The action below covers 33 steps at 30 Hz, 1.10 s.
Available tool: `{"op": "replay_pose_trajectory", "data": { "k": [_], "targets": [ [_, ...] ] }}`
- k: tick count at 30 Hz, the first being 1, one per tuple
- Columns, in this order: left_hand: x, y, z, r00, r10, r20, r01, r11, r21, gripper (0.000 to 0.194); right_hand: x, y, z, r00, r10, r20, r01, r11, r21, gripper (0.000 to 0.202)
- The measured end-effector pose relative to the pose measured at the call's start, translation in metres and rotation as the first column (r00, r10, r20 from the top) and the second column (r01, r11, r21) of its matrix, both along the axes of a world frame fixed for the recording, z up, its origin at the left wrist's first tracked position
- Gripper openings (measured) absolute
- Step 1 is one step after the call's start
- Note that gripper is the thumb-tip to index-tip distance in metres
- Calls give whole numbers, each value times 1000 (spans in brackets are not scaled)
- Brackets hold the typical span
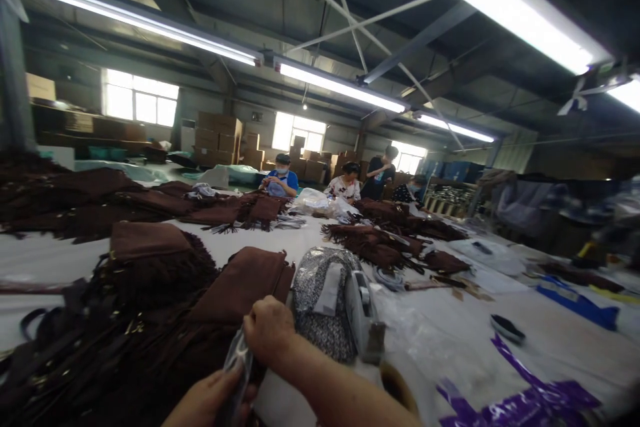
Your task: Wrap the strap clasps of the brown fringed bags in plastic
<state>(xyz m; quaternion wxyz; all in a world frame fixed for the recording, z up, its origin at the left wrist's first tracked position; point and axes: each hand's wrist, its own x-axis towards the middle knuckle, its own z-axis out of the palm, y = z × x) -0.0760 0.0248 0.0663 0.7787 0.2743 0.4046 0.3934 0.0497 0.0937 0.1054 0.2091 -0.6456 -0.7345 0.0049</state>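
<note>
My left hand (215,397) is closed around a narrow, shiny piece of clear plastic wrapping (239,350); whatever is inside it is unclear. My right hand (270,327) makes a fist at the upper end of the same wrapping, its fingertips hidden from view. Just beyond my hands lies a folded brown fringed fabric piece (240,283). A heap of dark brown fringed pieces with small gold-coloured metal parts (125,340) spreads to the left. To the right of my right hand is a black-and-white speckled item (313,293) with a pale strip on it.
A grey tape dispenser (367,320) stands beside the speckled item. Purple plastic (530,403), a dark oval object (507,328) and a blue tray (575,300) lie at right. More brown pieces cover the far table (310,233). Several people (283,180) are across it.
</note>
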Motion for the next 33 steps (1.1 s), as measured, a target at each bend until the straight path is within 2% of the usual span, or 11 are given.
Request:
{"op": "replay_pose_trajectory", "data": {
  "k": [4, 11, 15, 17, 20, 21, 23, 26, 28, 31, 33],
  "targets": [
    [-6, -11, -4, 997, -73, -24, 73, 997, 9, 44, 3, -8, 3, 998, 30, 63, -31, 999, 16, 23],
    [-9, -20, 1, 996, -91, 14, 92, 984, -153, 40, 14, -7, 2, 991, 124, 43, -121, 991, -54, 27],
    [-14, -23, 7, 992, -105, 73, 118, 972, -204, 51, 30, -17, 7, 984, 175, 19, -176, 984, 42, 25],
    [-16, -24, 7, 991, -107, 87, 123, 969, -213, 56, 38, -27, 10, 935, 355, 19, -355, 928, 113, 18],
    [-15, -22, 6, 990, -111, 90, 128, 967, -219, 63, 44, -41, 12, 748, 654, 113, -663, 741, 106, 23],
    [-14, -22, 5, 991, -109, 80, 124, 969, -215, 64, 44, -44, 11, 704, 695, 146, -709, 700, 85, 22],
    [-10, -21, 2, 994, -99, 42, 105, 973, -204, 63, 41, -45, 9, 676, 713, 186, -732, 679, 57, 16],
    [-5, -23, -2, 994, -74, -82, 63, 989, -132, 57, 35, -39, 7, 661, 712, 237, -735, 678, 14, 17],
    [-3, -25, -4, 980, -38, -195, 38, 999, -3, 54, 30, -34, 10, 636, 719, 281, -741, 671, -39, 17],
    [-3, -27, -5, 923, 53, -382, 37, 974, 225, 51, 23, -27, 17, 598, 743, 300, -748, 652, -126, 14],
    [-3, -26, -4, 865, 102, -491, 69, 945, 318, 49, 17, -23, 22, 554, 775, 305, -762, 619, -189, 17]
  ]
}}
